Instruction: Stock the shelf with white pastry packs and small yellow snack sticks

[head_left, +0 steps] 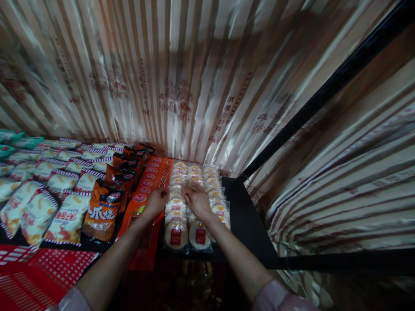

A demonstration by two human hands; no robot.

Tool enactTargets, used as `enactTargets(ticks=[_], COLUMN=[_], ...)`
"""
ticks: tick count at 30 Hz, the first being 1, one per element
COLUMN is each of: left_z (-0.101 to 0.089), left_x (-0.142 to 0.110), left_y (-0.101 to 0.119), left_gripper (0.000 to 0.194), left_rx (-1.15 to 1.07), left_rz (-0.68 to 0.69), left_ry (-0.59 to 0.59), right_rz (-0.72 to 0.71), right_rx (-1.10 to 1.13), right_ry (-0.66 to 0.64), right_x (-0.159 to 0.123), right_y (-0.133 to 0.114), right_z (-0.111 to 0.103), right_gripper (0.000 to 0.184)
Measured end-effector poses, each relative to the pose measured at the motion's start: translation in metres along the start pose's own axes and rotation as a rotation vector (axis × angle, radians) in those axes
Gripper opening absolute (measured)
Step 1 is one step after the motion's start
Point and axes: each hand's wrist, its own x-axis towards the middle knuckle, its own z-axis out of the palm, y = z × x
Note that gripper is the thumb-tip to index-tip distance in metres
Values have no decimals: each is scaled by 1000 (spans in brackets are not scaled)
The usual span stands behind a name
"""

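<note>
Clear packets of round white pastries with red labels (176,233) lie in overlapping rows on a black shelf (246,220). My left hand (157,201) rests at the left edge of these rows, fingers curled against a packet beside the flat orange boxes (147,185). My right hand (196,199) lies on top of the middle rows, fingers bent and pressing on the packets. I cannot tell whether either hand has a packet lifted.
Orange-and-black snack bags (103,211) stand left of the orange boxes, then white bags with striped edges (39,211) and teal packs (13,140) at far left. A red checked cloth (35,272) hangs in front. A striped curtain (194,77) backs the shelf; a black frame bar (324,90) runs at right.
</note>
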Motion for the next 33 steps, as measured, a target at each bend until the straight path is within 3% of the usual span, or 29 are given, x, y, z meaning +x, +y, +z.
enactTargets(ticks=[8,21,26,33], left_z=[-2,1,-1,-2], left_x=[-3,-3,-6,-8], left_y=[8,8,13,15], left_gripper=[11,15,15,14], left_rx=[19,81,87,92], left_rz=[-33,-45,-73,-87], left_ry=[9,33,49,49], right_rz=[-11,-43,-151,-174], right_rx=[43,51,29,57], right_ry=[-14,67,1,-37], right_x=[0,-9,-18,-22], right_y=[3,0,1,4], right_z=[-4,-7,-10,-10], right_gripper=[14,15,18,14])
